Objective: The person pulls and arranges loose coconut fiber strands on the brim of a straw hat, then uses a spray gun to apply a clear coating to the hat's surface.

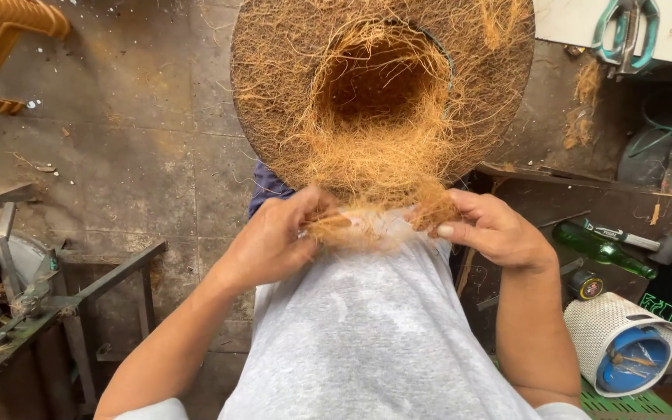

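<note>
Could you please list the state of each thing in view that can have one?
Coir pot: tipped toward the camera, mouth open, loose fibres spilling at its lower rim.
Left hand: pinching a tuft of fibre at the rim.
Right hand: closed on fibres at the rim.
Green glass bottle: lying on its side.
White basket: lying on its side, blue inside showing.
Green-handled shears: lying shut.

- A small, cluttered workshop with a stained concrete floor point(141, 148).
- Metal machine frame point(64, 295) at 8 o'clock.
- Shears point(624, 35) on a white board at 1 o'clock.
- Dark workbench point(585, 206) at 3 o'clock, with a green bottle point(602, 250) and a tape roll point(585, 285).
</note>
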